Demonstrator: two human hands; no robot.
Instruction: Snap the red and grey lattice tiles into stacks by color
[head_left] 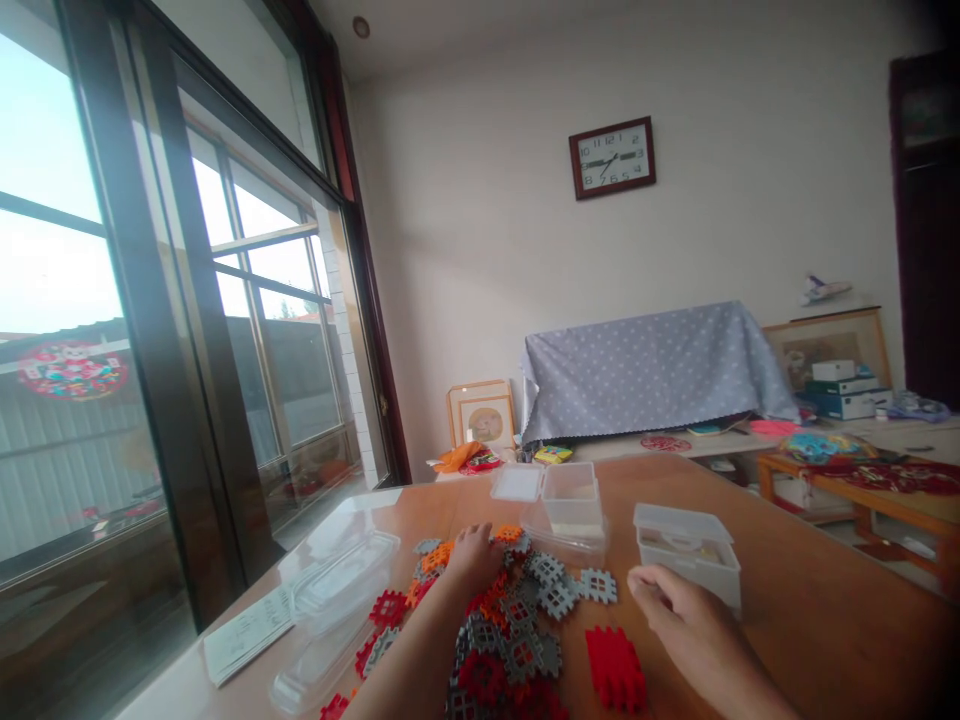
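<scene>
My left hand (476,556) reaches over a loose pile of interlocking plastic building pieces, its fingers bent down and somewhat apart among them. Close to its fingertips lies an orange piece (508,535). Grey pieces (551,583) and a dark red piece (481,676) are heaped nearer to me. To the right, my right hand (667,605) is closed, thumb against curled fingers; whatever is inside is hidden. Just behind it stands a translucent plastic box (694,560) with something inside. A red stack of pieces (615,668) lies on the table between my forearms.
Another clear box (571,498) stands open at the table's (810,590) far side. Clear lids (345,575) and a paper sheet (251,632) lie left. Beyond the table are a cloth-covered object (652,375) and a wooden bench (862,468); a window (262,300) is at left.
</scene>
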